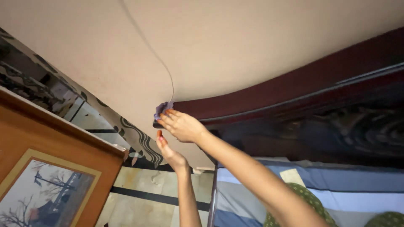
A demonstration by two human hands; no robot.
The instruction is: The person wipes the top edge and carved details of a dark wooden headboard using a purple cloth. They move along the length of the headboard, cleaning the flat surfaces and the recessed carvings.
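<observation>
My right hand (182, 125) reaches up and presses a small purple cloth (162, 108) against the corner end of a dark red wooden headboard (294, 84), where it meets the beige wall (235, 38). Its fingers are closed over the cloth. My left hand (169, 151) is raised just below, fingers together and pointing up, close to the underside of the headboard's corner, holding nothing that I can see.
A thin wire (166, 71) runs down the wall to the corner. A wooden cabinet with a framed picture (42, 193) stands at the left. Patterned wall tiles (139, 138) lie behind it. Blue-striped bedding (345, 185) and green cushions (303, 197) are at the lower right.
</observation>
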